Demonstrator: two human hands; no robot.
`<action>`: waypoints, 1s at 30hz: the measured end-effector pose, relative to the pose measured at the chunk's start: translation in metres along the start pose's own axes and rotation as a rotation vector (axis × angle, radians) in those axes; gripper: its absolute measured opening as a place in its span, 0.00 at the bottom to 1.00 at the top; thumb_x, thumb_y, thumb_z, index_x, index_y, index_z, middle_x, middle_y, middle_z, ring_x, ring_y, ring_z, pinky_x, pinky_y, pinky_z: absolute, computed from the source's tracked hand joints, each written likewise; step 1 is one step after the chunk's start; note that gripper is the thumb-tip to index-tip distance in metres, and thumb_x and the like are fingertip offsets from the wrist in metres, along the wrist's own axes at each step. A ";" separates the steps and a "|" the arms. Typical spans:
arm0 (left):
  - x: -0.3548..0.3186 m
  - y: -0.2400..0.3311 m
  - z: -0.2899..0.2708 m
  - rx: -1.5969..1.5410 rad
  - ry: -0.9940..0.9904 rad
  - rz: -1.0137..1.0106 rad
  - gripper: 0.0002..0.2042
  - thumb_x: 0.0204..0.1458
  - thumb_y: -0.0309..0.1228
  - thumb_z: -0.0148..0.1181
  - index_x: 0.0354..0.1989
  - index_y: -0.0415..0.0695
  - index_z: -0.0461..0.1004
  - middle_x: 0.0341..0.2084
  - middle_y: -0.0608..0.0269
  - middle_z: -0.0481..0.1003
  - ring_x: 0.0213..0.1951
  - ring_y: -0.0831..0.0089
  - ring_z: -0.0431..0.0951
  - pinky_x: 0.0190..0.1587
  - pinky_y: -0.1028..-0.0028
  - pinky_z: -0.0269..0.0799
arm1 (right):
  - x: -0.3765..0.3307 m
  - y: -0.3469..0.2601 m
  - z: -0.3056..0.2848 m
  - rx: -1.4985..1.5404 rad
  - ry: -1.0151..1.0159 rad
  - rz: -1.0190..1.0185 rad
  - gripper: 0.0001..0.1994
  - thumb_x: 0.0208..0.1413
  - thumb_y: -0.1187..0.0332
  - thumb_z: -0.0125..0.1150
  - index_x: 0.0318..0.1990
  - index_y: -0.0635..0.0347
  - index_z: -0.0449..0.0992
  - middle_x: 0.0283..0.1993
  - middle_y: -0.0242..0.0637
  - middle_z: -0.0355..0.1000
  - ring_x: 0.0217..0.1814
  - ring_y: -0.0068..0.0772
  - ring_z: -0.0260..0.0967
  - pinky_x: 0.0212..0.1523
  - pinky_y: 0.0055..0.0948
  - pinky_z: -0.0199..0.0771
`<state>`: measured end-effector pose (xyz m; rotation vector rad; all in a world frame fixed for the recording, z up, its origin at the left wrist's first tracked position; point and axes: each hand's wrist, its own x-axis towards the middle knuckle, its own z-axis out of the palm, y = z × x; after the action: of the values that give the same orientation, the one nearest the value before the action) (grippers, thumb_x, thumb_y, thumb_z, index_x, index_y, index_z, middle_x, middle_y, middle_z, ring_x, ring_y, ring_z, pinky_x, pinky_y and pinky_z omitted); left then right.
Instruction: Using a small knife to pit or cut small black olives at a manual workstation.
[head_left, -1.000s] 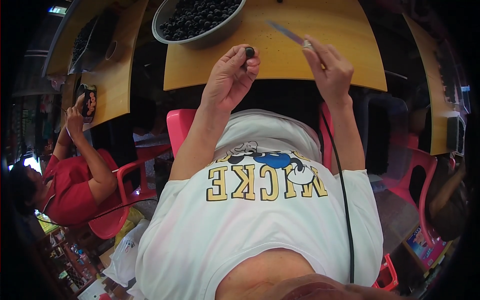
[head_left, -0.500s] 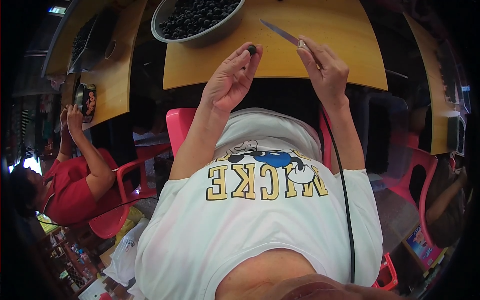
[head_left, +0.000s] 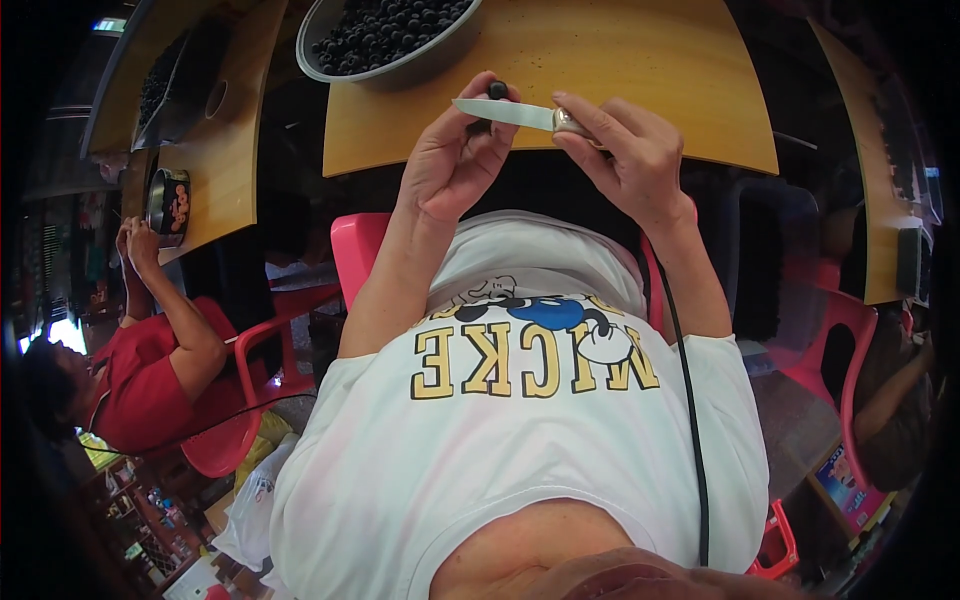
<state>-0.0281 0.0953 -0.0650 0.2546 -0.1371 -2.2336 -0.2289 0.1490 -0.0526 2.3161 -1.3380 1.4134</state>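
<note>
My left hand [head_left: 455, 155] pinches a small dark round fruit [head_left: 497, 90] between thumb and fingertips, just above the near edge of the yellow wooden table [head_left: 640, 60]. In my right hand [head_left: 625, 150] I grip a small knife [head_left: 505, 113] by its handle; the blade points left and lies against the fruit and my left fingers. A grey metal bowl [head_left: 335, 72] full of the same dark fruits stands on the table, left of and beyond my hands.
A person in a red shirt [head_left: 140, 385] sits on a red chair at the left, beside another wooden table [head_left: 225, 150] with a small tin [head_left: 167, 200]. Pink plastic chairs [head_left: 850, 330] stand at my sides. A black cable [head_left: 690, 400] runs down my white shirt.
My right hand swung the knife in from the right until the blade reached the fruit in my left hand. Both hands drew slightly nearer to me.
</note>
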 end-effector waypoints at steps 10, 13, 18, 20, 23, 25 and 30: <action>0.001 0.000 -0.014 0.133 -0.076 0.008 0.12 0.55 0.24 0.56 0.47 0.36 0.69 0.42 0.56 0.72 0.44 0.70 0.75 0.47 0.76 0.76 | 0.000 -0.001 0.000 -0.045 0.009 -0.037 0.16 0.48 0.63 0.66 0.45 0.55 0.79 0.20 0.32 0.67 0.17 0.28 0.63 0.19 0.26 0.63; 0.001 0.000 -0.015 0.182 -0.120 0.023 0.12 0.55 0.24 0.55 0.48 0.35 0.68 0.44 0.52 0.71 0.48 0.69 0.72 0.45 0.77 0.75 | -0.001 -0.001 -0.001 -0.051 -0.003 -0.022 0.16 0.48 0.62 0.66 0.45 0.55 0.79 0.20 0.32 0.68 0.18 0.28 0.63 0.19 0.26 0.63; 0.002 0.001 -0.015 0.241 -0.130 0.042 0.12 0.56 0.24 0.55 0.48 0.36 0.68 0.44 0.51 0.71 0.46 0.70 0.73 0.44 0.78 0.75 | -0.002 0.000 0.000 -0.052 -0.004 -0.032 0.16 0.48 0.62 0.66 0.45 0.54 0.79 0.20 0.32 0.68 0.18 0.28 0.64 0.19 0.26 0.63; 0.002 0.002 -0.014 0.240 -0.120 0.037 0.12 0.56 0.25 0.55 0.48 0.36 0.68 0.44 0.51 0.71 0.45 0.71 0.74 0.44 0.78 0.75 | -0.002 0.000 0.001 -0.059 -0.013 -0.029 0.16 0.48 0.62 0.66 0.45 0.53 0.79 0.20 0.32 0.68 0.18 0.28 0.64 0.19 0.26 0.63; 0.002 0.001 -0.011 0.281 -0.103 0.050 0.10 0.55 0.25 0.55 0.46 0.37 0.70 0.40 0.56 0.74 0.40 0.74 0.76 0.45 0.78 0.76 | -0.001 0.001 0.001 -0.068 -0.025 -0.024 0.16 0.48 0.62 0.66 0.45 0.53 0.79 0.20 0.32 0.68 0.18 0.28 0.64 0.19 0.26 0.64; 0.001 0.001 -0.011 0.281 -0.091 0.058 0.10 0.55 0.24 0.55 0.45 0.37 0.70 0.40 0.55 0.74 0.39 0.74 0.76 0.45 0.78 0.76 | -0.001 0.001 0.002 -0.077 -0.021 -0.022 0.16 0.48 0.62 0.66 0.45 0.53 0.79 0.20 0.32 0.68 0.18 0.29 0.64 0.19 0.26 0.63; 0.001 0.002 -0.011 0.288 -0.098 0.058 0.10 0.55 0.24 0.55 0.45 0.36 0.70 0.39 0.55 0.74 0.39 0.73 0.76 0.45 0.77 0.76 | -0.001 0.001 0.001 -0.065 -0.025 -0.012 0.16 0.49 0.62 0.66 0.45 0.53 0.79 0.20 0.32 0.68 0.18 0.28 0.64 0.19 0.26 0.63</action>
<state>-0.0249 0.0934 -0.0756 0.2924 -0.5151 -2.1656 -0.2289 0.1483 -0.0545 2.3042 -1.3532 1.3210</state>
